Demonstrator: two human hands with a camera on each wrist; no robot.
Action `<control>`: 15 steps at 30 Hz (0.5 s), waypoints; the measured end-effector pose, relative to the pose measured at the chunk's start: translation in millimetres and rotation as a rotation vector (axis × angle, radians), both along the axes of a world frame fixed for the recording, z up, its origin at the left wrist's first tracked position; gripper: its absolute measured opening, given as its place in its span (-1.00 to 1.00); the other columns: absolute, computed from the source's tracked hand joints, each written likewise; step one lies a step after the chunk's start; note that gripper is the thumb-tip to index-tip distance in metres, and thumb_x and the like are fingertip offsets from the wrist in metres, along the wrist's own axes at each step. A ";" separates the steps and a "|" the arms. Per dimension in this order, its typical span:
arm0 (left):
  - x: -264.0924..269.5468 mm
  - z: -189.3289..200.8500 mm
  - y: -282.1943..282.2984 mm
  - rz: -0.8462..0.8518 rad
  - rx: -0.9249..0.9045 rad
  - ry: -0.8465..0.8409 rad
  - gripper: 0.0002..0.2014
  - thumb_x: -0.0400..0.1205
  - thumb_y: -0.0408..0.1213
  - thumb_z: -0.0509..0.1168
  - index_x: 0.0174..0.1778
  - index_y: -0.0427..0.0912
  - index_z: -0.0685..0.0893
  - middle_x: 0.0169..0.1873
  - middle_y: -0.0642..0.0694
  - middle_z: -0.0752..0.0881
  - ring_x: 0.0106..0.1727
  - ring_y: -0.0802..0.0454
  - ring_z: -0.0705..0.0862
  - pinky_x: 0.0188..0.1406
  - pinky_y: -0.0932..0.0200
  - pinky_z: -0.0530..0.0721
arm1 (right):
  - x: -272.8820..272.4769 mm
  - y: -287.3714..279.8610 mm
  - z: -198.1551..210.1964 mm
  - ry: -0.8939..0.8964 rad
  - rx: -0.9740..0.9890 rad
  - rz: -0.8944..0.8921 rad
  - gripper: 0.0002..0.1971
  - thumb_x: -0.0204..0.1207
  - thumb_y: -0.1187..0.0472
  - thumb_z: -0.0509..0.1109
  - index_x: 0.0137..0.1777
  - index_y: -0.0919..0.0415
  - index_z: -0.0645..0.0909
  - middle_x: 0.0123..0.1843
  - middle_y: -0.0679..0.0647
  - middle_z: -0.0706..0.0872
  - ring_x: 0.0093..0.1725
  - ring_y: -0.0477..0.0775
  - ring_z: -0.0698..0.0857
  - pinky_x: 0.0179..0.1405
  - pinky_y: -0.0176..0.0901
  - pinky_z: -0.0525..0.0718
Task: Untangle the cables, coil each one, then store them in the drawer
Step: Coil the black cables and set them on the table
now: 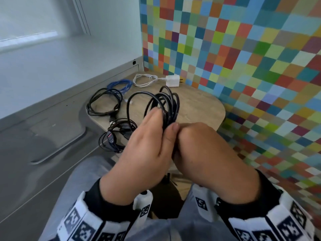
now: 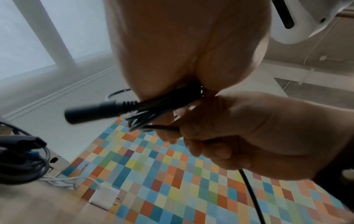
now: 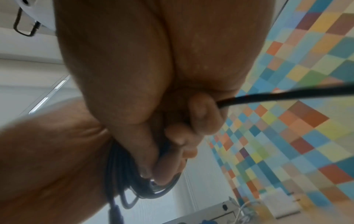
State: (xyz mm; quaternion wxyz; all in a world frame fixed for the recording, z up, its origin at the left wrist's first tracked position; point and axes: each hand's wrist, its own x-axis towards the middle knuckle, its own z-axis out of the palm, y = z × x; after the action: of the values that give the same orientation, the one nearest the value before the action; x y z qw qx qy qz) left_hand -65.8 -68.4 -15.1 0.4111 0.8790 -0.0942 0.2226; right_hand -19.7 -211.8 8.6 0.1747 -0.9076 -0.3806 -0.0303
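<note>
In the head view both hands hold one black cable (image 1: 167, 103) above a small round wooden table (image 1: 199, 105). My left hand (image 1: 163, 121) pinches the gathered loops between thumb and fingers. My right hand (image 1: 184, 134) is fisted against it, fingers hidden. The left wrist view shows the black cable (image 2: 153, 106) bundle with a barrel plug (image 2: 95, 111) sticking out, and the right hand (image 2: 239, 133) curled round a strand that trails downward. In the right wrist view the right hand's fingers (image 3: 201, 112) curl round a taut strand (image 3: 287, 94), with the loops (image 3: 124, 174) hanging beside the left hand (image 3: 47, 166).
On the table lie a coiled black cable (image 1: 104, 103), a blue cable (image 1: 119, 85), a white cable (image 1: 144, 80) with its white charger (image 1: 172, 80), and a black bundle with a red-marked switch (image 1: 112, 136). A grey cabinet front with a long handle (image 1: 57, 148) stands at the left. A chequered wall (image 1: 251, 58) backs the table.
</note>
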 end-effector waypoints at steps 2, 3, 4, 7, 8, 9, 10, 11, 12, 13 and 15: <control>0.3 1.6 2.3 -0.031 -0.035 -0.010 -0.61 0.81 -0.04 0.03 0.00 -0.31 0.57 -0.13 -0.10 0.61 -0.11 -0.09 0.63 -0.13 -0.16 0.59 | -1.3 -2.5 0.6 0.005 0.141 0.017 -0.84 0.60 0.15 0.43 -0.23 0.05 0.71 -0.37 -0.02 0.69 -0.44 0.01 0.62 -0.43 -0.04 0.64; 0.3 2.9 4.2 -0.047 -0.049 0.004 -0.62 0.81 -0.03 0.04 -0.02 -0.29 0.56 -0.18 -0.09 0.61 -0.17 -0.10 0.63 -0.19 -0.18 0.59 | -2.3 -4.0 0.8 0.039 0.212 0.022 -0.83 0.57 0.16 0.48 -0.27 0.05 0.74 -0.41 -0.03 0.71 -0.46 -0.01 0.65 -0.44 -0.02 0.66; 0.0 4.5 5.5 -0.059 -0.057 0.023 -0.64 0.82 -0.03 0.05 -0.03 -0.24 0.55 -0.25 -0.05 0.62 -0.24 -0.07 0.64 -0.26 -0.16 0.59 | -3.7 -5.2 1.5 0.104 0.288 0.021 -0.82 0.56 0.17 0.53 -0.29 0.03 0.78 -0.43 -0.05 0.74 -0.47 -0.03 0.68 -0.45 -0.01 0.68; -2.0 9.3 7.5 -0.043 -0.042 0.060 -0.73 0.83 -0.07 0.07 -0.17 -0.04 0.46 -0.36 0.02 0.64 -0.40 0.07 0.62 -0.43 0.11 0.52 | -6.4 -11.0 11.0 0.314 0.465 0.017 -0.87 0.46 0.21 0.67 -0.24 -0.04 0.89 -0.36 -0.21 0.83 -0.37 -0.18 0.79 -0.42 -0.34 0.66; -2.2 10.5 8.9 -0.042 -0.040 0.099 -0.71 0.83 -0.05 0.07 -0.21 0.01 0.45 -0.37 0.05 0.66 -0.42 0.10 0.61 -0.47 0.16 0.51 | -5.5 -14.2 15.2 0.340 0.466 0.023 -0.88 0.42 0.21 0.71 -0.23 -0.07 0.90 -0.33 -0.28 0.84 -0.33 -0.26 0.79 -0.38 -0.46 0.62; -1.7 11.2 11.7 -0.045 -0.039 0.158 -0.70 0.80 -0.01 0.10 -0.25 0.04 0.47 -0.41 0.06 0.66 -0.46 0.13 0.60 -0.49 0.18 0.50 | -4.0 -18.7 19.2 0.352 0.461 0.025 -0.88 0.38 0.19 0.74 -0.23 -0.08 0.90 -0.32 -0.32 0.84 -0.30 -0.31 0.79 -0.34 -0.52 0.61; -1.2 12.0 15.7 -0.049 -0.039 0.230 -0.69 0.75 0.01 0.14 -0.29 0.02 0.51 -0.47 0.06 0.64 -0.51 0.17 0.55 -0.52 0.19 0.47 | -1.2 -24.5 23.2 0.352 0.461 0.017 -0.87 0.35 0.17 0.75 -0.23 -0.09 0.90 -0.32 -0.34 0.83 -0.30 -0.33 0.78 -0.33 -0.55 0.59; -0.7 12.5 20.6 -0.065 -0.045 0.313 -0.68 0.73 0.01 0.18 -0.31 -0.02 0.57 -0.54 0.06 0.59 -0.55 0.19 0.48 -0.53 0.18 0.43 | 1.8 -31.4 27.7 0.341 0.466 -0.001 -0.87 0.33 0.15 0.76 -0.23 -0.11 0.90 -0.34 -0.35 0.82 -0.34 -0.31 0.76 -0.37 -0.54 0.58; -0.1 13.5 24.8 -0.099 -0.075 0.400 -0.67 0.74 -0.01 0.21 -0.30 -0.06 0.62 -0.59 0.07 0.53 -0.57 0.19 0.42 -0.53 0.17 0.40 | 5.2 -38.9 32.3 0.321 0.479 -0.022 -0.87 0.30 0.13 0.75 -0.24 -0.12 0.89 -0.37 -0.34 0.81 -0.40 -0.26 0.74 -0.44 -0.50 0.57; 0.9 13.9 29.9 -0.147 -0.142 0.483 -0.64 0.77 -0.03 0.22 -0.30 -0.09 0.65 -0.61 0.09 0.48 -0.57 0.18 0.39 -0.52 0.18 0.37 | 8.9 -46.4 36.5 0.296 0.499 -0.045 -0.88 0.28 0.09 0.74 -0.24 -0.13 0.89 -0.39 -0.32 0.81 -0.43 -0.17 0.72 -0.50 -0.42 0.57; -0.4 15.1 39.9 -0.247 -0.362 0.606 -0.60 0.80 -0.03 0.21 -0.29 -0.16 0.64 -0.61 0.10 0.46 -0.58 0.22 0.34 -0.53 0.33 0.32 | 17.0 -59.3 43.0 0.234 0.562 -0.087 -0.88 0.26 0.05 0.71 -0.21 -0.10 0.89 -0.33 -0.26 0.85 -0.36 -0.07 0.79 -0.37 -0.22 0.76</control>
State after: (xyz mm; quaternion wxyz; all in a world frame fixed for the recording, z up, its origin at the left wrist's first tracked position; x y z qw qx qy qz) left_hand -66.1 -28.4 0.0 0.5927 0.8002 -0.0325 -0.0859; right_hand -2.7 -271.0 51.6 0.4602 -0.8364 -0.2954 -0.0370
